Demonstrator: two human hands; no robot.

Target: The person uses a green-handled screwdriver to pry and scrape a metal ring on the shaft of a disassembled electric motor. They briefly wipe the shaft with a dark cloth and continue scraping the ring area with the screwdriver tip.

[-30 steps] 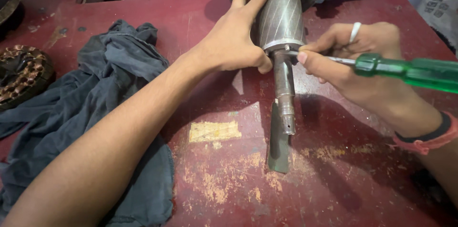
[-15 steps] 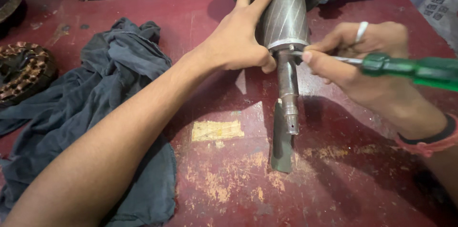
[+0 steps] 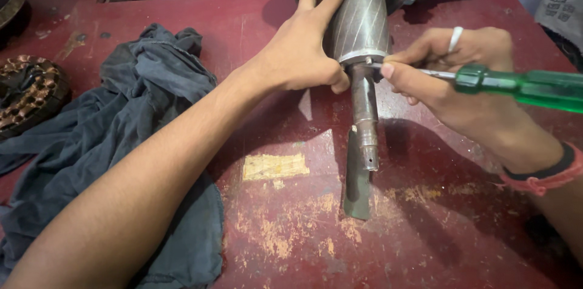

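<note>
The left hand clasps the metal rotor on the red table; the right hand grips a green screwdriver, tip beside the rotor's shaft. Prying there needs steady bracing.

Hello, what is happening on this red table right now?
A person is working on a metal motor rotor that lies on a worn red table. The left hand grips the grooved drum of the rotor. The right hand holds a green-handled screwdriver, with its tip at the point where the drum meets the shaft. The shaft points toward the camera. A dark grey rag lies crumpled to the left, beside a round rusty part.
</note>
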